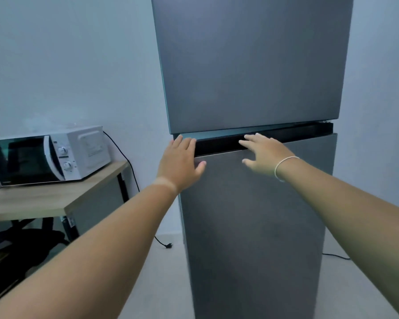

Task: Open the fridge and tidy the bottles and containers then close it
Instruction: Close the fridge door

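A tall dark grey two-door fridge [251, 203] is seen standing against a pale blue wall [67, 65], with both doors closed. A black recessed handle strip [219, 147] is set between the upper and lower doors. The left hand [180, 164] is laid flat at the left end of this strip, its fingers held together over the top edge of the lower door and its thumb spread against the door face. The right hand [260, 155] is held open with fingers spread, its fingertips placed at the strip near the middle; whether they are hooked inside cannot be told. A thin white band [283, 166] is worn on the right wrist. To the left, a white microwave [48, 157] is set on a light wooden table [44, 199]. A black cable [129, 166] is trailed down the wall to the floor.
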The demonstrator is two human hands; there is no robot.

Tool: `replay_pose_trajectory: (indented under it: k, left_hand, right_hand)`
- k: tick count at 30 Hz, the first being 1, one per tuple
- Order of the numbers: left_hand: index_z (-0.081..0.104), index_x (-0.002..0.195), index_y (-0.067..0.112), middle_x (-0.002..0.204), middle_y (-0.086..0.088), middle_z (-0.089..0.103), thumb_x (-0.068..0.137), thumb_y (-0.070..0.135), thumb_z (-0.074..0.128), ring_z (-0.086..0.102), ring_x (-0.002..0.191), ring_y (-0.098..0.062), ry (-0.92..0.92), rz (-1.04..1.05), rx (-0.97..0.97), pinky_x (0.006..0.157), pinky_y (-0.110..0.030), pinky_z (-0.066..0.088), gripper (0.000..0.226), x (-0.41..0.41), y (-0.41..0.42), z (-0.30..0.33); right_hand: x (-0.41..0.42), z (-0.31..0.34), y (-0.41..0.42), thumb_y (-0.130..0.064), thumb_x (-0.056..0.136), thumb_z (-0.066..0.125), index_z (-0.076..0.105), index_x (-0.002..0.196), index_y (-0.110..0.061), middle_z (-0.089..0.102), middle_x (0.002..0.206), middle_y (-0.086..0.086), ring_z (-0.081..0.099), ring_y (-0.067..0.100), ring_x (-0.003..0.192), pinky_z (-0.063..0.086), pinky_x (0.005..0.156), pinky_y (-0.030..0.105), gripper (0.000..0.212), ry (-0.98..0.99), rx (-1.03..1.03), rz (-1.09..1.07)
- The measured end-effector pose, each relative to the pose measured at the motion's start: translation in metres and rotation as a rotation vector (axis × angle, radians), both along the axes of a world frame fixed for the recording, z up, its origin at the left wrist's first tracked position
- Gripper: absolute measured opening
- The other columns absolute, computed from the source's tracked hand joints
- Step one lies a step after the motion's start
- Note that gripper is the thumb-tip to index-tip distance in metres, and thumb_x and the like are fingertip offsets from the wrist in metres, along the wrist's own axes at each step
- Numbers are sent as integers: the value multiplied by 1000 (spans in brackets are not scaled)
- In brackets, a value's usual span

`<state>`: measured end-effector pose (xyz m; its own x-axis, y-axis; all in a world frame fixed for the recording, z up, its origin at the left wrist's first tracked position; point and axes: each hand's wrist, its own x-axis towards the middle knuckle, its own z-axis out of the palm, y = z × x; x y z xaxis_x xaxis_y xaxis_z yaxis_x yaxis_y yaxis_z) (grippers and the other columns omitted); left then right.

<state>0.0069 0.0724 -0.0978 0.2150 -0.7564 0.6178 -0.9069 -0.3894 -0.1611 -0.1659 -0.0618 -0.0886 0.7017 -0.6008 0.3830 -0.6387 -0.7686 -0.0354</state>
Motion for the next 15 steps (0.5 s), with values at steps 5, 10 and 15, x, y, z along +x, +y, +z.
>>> replay_pose_trajectory:
  k: [5,10,15]
  left_hand:
    - [24,147,1,152,-13,33,92,44,41,24,144,-29,-33,65,-5,123,-39,14,72,17,-27,-13]
    - [10,151,2,161,-12,14,96,46,33,8,150,-28,-17,107,29,124,-38,7,74,31,-41,-17]
    - [6,152,5,162,-12,2,97,43,32,1,151,-27,17,87,28,124,-36,3,71,41,-51,-24]
  right_hand:
    - [28,-32,-23,-32,90,50,28,145,-22,34,150,-3,16,19,147,16,119,42,60,-166,-28,-19]
    - [48,-40,-31,-34,89,53,27,144,-21,34,149,-3,14,21,147,13,119,45,62,-198,-71,-66]
    - [59,-43,-40,-34,90,54,23,146,-22,31,150,-4,14,21,147,12,119,45,65,-205,-102,-80]
